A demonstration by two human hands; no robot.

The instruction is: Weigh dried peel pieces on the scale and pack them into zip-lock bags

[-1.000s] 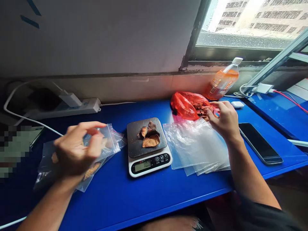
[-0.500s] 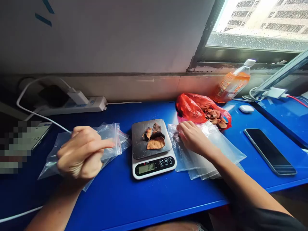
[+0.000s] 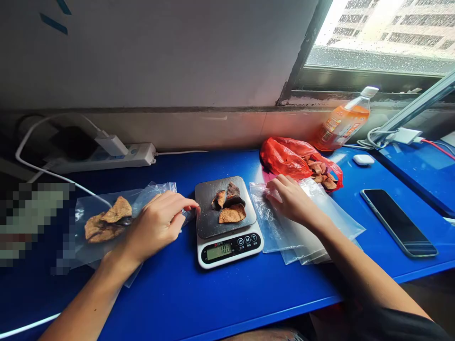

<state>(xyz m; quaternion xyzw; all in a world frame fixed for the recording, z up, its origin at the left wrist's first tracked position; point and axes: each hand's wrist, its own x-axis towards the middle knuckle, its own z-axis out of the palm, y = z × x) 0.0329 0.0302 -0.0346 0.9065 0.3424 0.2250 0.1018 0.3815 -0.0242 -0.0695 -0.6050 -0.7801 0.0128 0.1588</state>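
Note:
My left hand (image 3: 159,222) is at the left side of the kitchen scale (image 3: 227,255), its index finger stretched out to the edge of the weighing plate. It holds nothing that I can see. Several dried brown slices (image 3: 232,213) lie on the plate, and the display seems to read 10.0. Under and behind my left hand lies a clear zip bag (image 3: 142,194) with more dried slices (image 3: 108,220) in it. My right hand (image 3: 291,201) rests with loosely bent fingers on a stack of clear zip bags (image 3: 327,227) right of the scale.
A red plastic bag (image 3: 284,156) of dried slices stands behind my right hand, with an orange drink bottle (image 3: 344,121) beyond. A phone (image 3: 398,222) and white earbud case (image 3: 363,160) lie right. A power strip (image 3: 138,156) and white cable (image 3: 60,176) sit at the back left.
My left hand has moved right to the scale's edge and turned, uncovering the bagged slices on the left. My right hand has hardly moved; the slices on the scale are unchanged.

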